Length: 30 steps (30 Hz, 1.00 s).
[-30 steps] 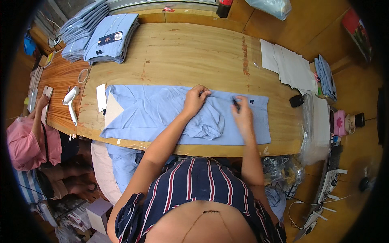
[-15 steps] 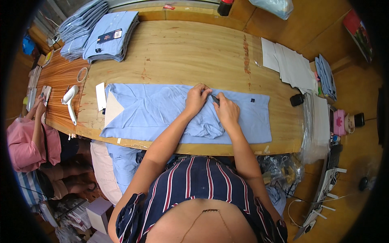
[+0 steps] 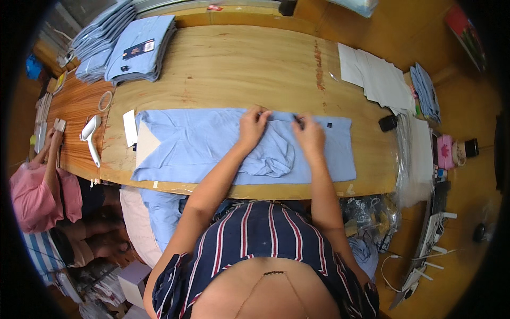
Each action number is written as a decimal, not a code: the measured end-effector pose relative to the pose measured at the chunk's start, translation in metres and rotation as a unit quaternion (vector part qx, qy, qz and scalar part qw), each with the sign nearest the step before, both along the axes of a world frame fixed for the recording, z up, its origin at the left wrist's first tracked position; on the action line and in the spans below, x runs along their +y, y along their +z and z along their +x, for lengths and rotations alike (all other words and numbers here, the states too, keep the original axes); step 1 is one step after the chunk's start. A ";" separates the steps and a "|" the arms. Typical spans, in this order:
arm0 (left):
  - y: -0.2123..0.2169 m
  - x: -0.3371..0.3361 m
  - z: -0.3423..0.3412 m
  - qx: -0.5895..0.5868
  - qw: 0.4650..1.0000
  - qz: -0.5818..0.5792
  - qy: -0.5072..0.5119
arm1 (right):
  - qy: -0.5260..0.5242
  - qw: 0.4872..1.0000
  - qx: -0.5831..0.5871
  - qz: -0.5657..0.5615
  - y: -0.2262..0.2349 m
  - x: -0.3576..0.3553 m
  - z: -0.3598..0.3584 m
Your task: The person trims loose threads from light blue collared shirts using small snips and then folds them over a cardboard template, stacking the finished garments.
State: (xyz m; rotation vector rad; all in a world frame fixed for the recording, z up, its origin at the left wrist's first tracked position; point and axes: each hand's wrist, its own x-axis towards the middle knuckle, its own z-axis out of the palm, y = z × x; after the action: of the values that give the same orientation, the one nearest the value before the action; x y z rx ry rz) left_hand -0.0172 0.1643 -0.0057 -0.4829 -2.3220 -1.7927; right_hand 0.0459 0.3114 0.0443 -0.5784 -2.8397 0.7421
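Note:
A light blue shirt (image 3: 186, 143) lies spread lengthwise on the table, with a pale board (image 3: 147, 144) showing at its left end and a small dark label near its right end. Over its middle the cloth is bunched in loose folds. My left hand (image 3: 253, 129) is closed in a pinch at the far edge of these folds. Just to the right, my right hand (image 3: 311, 137), slightly blurred, is closed around a small dark tool (image 3: 298, 123) above the cloth; most of the tool is hidden by the fingers.
Folded blue shirts (image 3: 141, 50) are stacked at the far left. A white lint roller (image 3: 91, 139), a tape ring (image 3: 105, 101) and a white card (image 3: 129, 128) lie left of the shirt. White sheets (image 3: 377, 80) lie far right. A co-worker in pink (image 3: 37, 191) works at the left.
My right hand has moved rightward with the dark tool, away from my left hand. My left hand has stayed at the far edge of the folds, shifting only slightly.

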 end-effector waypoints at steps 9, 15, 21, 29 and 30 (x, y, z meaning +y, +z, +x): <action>0.080 -0.174 0.120 -0.167 0.625 -0.566 -0.510 | -0.305 0.880 0.022 0.364 -0.027 0.205 0.119; 0.095 -0.107 0.111 -0.055 0.840 -0.445 -0.305 | -0.222 0.974 -0.037 0.020 -0.077 0.179 0.154; 0.025 -0.013 0.074 0.214 0.831 -0.465 -0.216 | -0.195 0.943 0.130 -0.236 -0.068 0.124 0.116; 0.027 0.017 0.080 0.113 0.949 -0.225 -0.192 | -0.114 0.954 0.232 -0.150 -0.003 0.120 0.108; 0.029 0.013 0.080 0.043 0.972 -0.134 -0.186 | -0.070 0.968 0.227 -0.078 0.016 0.091 0.098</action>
State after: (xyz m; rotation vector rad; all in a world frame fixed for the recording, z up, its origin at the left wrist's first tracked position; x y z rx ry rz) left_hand 0.0627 0.1772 0.0237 -1.0786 -2.5548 -1.5538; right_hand 0.1439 0.4020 0.0601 -0.5399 -2.3117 0.9395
